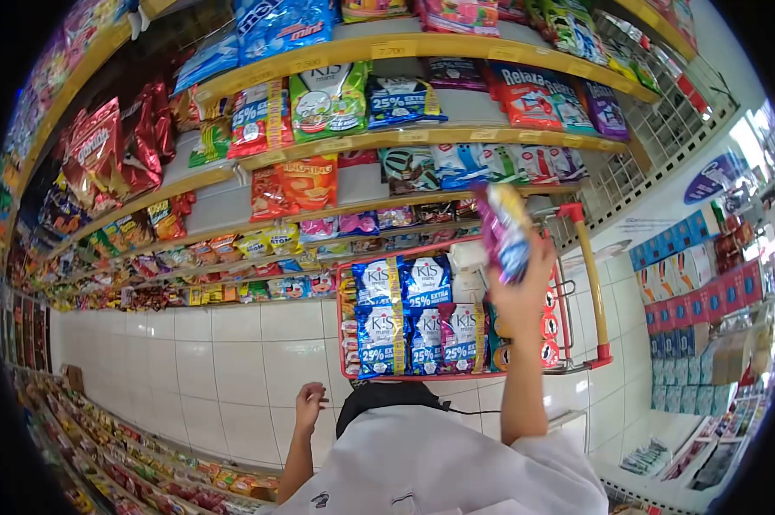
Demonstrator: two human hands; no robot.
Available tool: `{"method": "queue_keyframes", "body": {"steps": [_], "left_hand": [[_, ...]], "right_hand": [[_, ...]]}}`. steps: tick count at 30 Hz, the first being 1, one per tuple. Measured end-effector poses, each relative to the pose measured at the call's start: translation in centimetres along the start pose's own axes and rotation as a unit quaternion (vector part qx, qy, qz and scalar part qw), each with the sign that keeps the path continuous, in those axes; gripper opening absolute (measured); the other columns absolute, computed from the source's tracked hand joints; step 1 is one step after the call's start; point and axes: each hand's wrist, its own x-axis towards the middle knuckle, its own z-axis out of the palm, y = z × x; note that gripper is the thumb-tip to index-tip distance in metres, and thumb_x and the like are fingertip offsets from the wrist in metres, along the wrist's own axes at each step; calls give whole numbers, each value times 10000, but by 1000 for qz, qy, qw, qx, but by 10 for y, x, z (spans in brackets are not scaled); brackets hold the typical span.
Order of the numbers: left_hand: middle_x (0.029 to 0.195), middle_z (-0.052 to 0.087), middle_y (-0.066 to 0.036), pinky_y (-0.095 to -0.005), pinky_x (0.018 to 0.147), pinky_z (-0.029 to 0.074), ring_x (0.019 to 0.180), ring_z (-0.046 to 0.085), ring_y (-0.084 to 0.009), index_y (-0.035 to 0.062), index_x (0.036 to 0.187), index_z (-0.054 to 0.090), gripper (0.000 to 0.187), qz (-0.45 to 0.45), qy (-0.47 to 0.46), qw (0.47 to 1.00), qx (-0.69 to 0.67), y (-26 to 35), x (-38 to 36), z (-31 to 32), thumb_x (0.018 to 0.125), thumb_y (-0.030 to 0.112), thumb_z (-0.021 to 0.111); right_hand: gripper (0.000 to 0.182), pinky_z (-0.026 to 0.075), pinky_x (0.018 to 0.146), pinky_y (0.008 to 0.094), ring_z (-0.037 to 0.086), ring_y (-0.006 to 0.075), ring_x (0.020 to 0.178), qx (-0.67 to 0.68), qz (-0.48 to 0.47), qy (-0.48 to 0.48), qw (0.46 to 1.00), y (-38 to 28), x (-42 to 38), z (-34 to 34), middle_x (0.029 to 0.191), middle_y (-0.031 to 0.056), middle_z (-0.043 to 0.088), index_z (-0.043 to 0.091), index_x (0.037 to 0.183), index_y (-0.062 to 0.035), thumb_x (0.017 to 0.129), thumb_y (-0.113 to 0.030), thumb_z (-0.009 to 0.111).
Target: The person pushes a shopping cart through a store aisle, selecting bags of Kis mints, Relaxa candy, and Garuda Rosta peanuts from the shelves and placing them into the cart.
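My right hand [525,279] is raised over the right part of a red-rimmed shopping cart [422,376], closed on a candy bag [506,236]. That bag is purple, yellow and blue, and motion blurs its print. Beneath it the cart carries several blue and white Kis mint candy bags [381,333] in rows, one with purple parts [465,335]. Round red-and-white items [549,326] show beside my right forearm. My left hand [310,405] hangs low over the floor, left of the cart, its fingers loosely bent and nothing in it.
Ahead stand shelves [387,137] of bagged sweets, including Relaxa bags [525,94] and a green Kis bag [327,99]. The cart's yellow handle [592,292] is on the right. Boxed goods [705,300] fill a rack at far right. More sweets [121,455] line the lower left.
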Motion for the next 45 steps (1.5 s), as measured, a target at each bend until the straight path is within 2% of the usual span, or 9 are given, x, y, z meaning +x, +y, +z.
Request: {"method": "queue_keyframes", "body": {"steps": [4, 7, 10, 13, 14, 20, 26, 30, 45], "left_hand": [[1013, 645, -57, -234, 585, 468, 797, 635, -138, 56, 1122, 569, 260, 117, -101, 986, 64, 66, 41, 61, 865, 64, 609], [1004, 629, -54, -267, 694, 511, 848, 628, -144, 55, 1130, 573, 291, 332, -210, 917, 77, 106, 73, 140, 861, 99, 675], [1124, 625, -70, -304, 821, 496, 1019, 598, -152, 62, 1207, 574, 342, 328, -259, 891, 177, 169, 55, 213, 889, 154, 662], [1218, 587, -195, -402, 944, 452, 1122, 563, -367, 82, 1252, 577, 355, 463, -279, 811, 224, 178, 68, 271, 953, 272, 560], [1218, 587, -195, -402, 944, 452, 1122, 563, -367, 82, 1252, 577, 355, 467, -280, 808, 223, 177, 70, 285, 953, 272, 560], [1513, 304, -194, -481, 1139, 245, 1393, 258, -429, 160, 1412, 450, 459, 441, -301, 739, 411, 162, 81, 327, 992, 343, 428], [1470, 394, -161, -510, 1105, 283, 1359, 343, -392, 155, 1350, 525, 408, 527, -231, 720, 388, 166, 78, 333, 978, 308, 457], [1478, 395, -124, -521, 1100, 276, 1366, 343, -359, 169, 1344, 534, 397, 523, -277, 690, 417, 162, 82, 335, 976, 298, 462], [1564, 248, -40, -533, 1161, 138, 1432, 224, -309, 195, 1507, 261, 592, 489, -230, 621, 568, 152, 86, 349, 996, 490, 318]], "right_hand": [[795, 376, 919, 531, 450, 462, 1078, -54, 80, -118, 988, 31, -108, 38, 1175, 305, 432, 479, 1324, -97, 608, -290, 764], [793, 360, 906, 538, 431, 450, 1098, -167, 116, -206, 957, 38, -148, 56, 1268, 321, 414, 468, 1332, -73, 651, -356, 759], [807, 342, 942, 562, 413, 462, 1157, -210, 144, -232, 939, 52, -170, 77, 1326, 313, 395, 458, 1348, -57, 685, -426, 732], [830, 300, 1004, 585, 351, 482, 1259, -246, 105, -218, 938, 68, -191, 100, 1419, 303, 335, 432, 1382, -55, 717, -480, 690], [875, 219, 1075, 603, 259, 484, 1353, -226, 142, -253, 930, 73, -192, 102, 1498, 271, 268, 378, 1427, -39, 742, -511, 651], [921, 133, 1113, 614, 197, 456, 1402, -222, 113, -226, 942, 81, -190, 107, 1535, 230, 236, 310, 1464, -22, 761, -529, 621], [901, 118, 1101, 637, 173, 477, 1401, -142, 111, -238, 954, 90, -194, 92, 1524, 286, 195, 332, 1445, -5, 767, -522, 623], [880, 106, 1102, 644, 157, 486, 1402, -125, 82, -248, 957, 89, -191, 73, 1515, 305, 186, 336, 1437, 6, 781, -495, 639], [861, 132, 1127, 592, 144, 446, 1426, -41, 93, -331, 938, 91, -229, 35, 1525, 271, 191, 283, 1436, 17, 777, -347, 701]]}}
